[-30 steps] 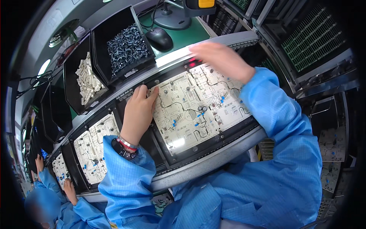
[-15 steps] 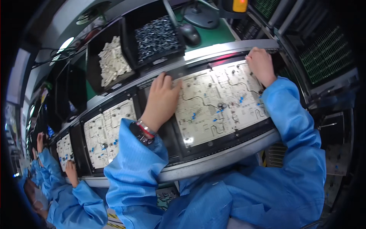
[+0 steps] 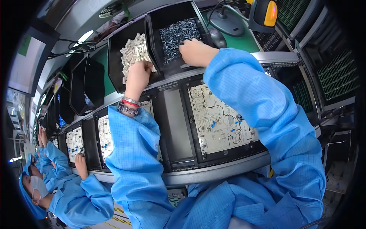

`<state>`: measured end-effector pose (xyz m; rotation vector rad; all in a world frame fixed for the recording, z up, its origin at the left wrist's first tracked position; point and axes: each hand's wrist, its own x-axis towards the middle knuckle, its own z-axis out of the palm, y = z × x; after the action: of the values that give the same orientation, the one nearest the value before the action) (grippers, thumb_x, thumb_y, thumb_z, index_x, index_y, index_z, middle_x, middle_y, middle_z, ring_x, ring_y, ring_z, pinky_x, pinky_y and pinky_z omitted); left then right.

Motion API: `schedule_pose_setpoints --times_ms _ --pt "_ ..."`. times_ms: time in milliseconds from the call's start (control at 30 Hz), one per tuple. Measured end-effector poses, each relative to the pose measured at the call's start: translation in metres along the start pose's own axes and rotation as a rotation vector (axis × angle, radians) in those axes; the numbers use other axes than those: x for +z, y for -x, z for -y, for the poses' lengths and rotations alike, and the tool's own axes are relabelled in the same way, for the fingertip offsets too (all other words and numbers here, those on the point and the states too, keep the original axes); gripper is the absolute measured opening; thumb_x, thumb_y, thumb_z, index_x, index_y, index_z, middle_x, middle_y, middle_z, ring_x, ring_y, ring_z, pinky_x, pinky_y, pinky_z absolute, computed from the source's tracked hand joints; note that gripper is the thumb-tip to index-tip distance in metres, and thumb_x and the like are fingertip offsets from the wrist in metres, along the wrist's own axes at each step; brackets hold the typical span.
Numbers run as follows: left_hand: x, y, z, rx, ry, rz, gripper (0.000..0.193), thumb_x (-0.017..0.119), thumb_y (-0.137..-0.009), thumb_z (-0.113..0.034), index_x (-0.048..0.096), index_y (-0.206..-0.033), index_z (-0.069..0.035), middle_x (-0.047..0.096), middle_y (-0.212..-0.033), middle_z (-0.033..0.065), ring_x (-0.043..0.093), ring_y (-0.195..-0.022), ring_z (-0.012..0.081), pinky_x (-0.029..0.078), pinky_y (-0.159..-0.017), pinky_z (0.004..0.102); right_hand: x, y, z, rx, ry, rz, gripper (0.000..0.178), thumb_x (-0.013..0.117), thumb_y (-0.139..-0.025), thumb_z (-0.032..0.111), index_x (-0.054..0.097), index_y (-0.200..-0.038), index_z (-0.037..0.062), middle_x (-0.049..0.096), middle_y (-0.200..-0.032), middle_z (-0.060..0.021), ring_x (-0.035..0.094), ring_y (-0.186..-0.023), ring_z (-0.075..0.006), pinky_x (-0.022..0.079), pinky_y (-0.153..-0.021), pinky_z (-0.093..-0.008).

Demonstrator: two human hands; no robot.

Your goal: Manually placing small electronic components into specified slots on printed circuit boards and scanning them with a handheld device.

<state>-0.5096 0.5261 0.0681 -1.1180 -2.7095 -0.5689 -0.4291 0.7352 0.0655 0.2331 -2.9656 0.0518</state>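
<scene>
My left hand (image 3: 138, 78) reaches into a black bin (image 3: 115, 63) of small white block-shaped parts (image 3: 133, 49). Its fingers curl down at the near side of the heap; what they hold, if anything, is hidden. In the neighbouring black bin (image 3: 153, 23), my right hand (image 3: 196, 52) bends its fingers onto small dark cylindrical components (image 3: 177, 33). Those fingertips are closed, and I cannot make out a part between them. Below my right forearm lies a pale circuit board (image 3: 213, 131) with blue and black components, seated in a black carrier. My right sleeve covers part of it.
More circuit boards (image 3: 103, 133) sit in carriers along the metal-edged conveyor (image 3: 221, 168). At the back are a computer mouse (image 3: 218, 37), a round stand base (image 3: 227, 23) and a yellow-and-black scanner (image 3: 263, 15). At left, a co-worker's hand (image 3: 81, 164) rests by another board.
Both hands have left the board and moved up to the bins, the left to the white parts, the right across to the dark ones. The board carriers appear shifted right in view.
</scene>
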Motion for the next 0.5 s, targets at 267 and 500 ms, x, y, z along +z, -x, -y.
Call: schedule_pose_setpoints --times_ms 267,500 --pt "-0.002 0.005 -0.013 -0.119 0.084 0.015 0.019 0.061 -0.081 -0.017 0.068 -0.089 -0.001 0.063 -0.074 0.0202 0.063 -0.072 0.0341 0.049 -0.066 0.0376 0.013 -0.006 -0.017 -0.128 -0.073 -0.318 0.008 0.057 -0.07 0.003 0.063 -0.074 0.0006 0.063 -0.076 -0.0179 0.064 -0.078 -0.0347 0.052 -0.068 -0.0421" --pt "-0.002 -0.003 0.003 -0.055 0.389 -0.206 0.014 0.066 -0.075 -0.011 0.069 -0.084 -0.001 0.068 -0.074 0.0088 0.065 -0.069 0.0144 0.049 -0.063 0.0249 -0.022 0.025 -0.014 -0.07 -0.239 -0.462 0.013 0.058 -0.081 0.011 0.065 -0.089 0.0042 0.065 -0.082 -0.0135 0.064 -0.076 -0.0287 0.05 -0.066 -0.0377"
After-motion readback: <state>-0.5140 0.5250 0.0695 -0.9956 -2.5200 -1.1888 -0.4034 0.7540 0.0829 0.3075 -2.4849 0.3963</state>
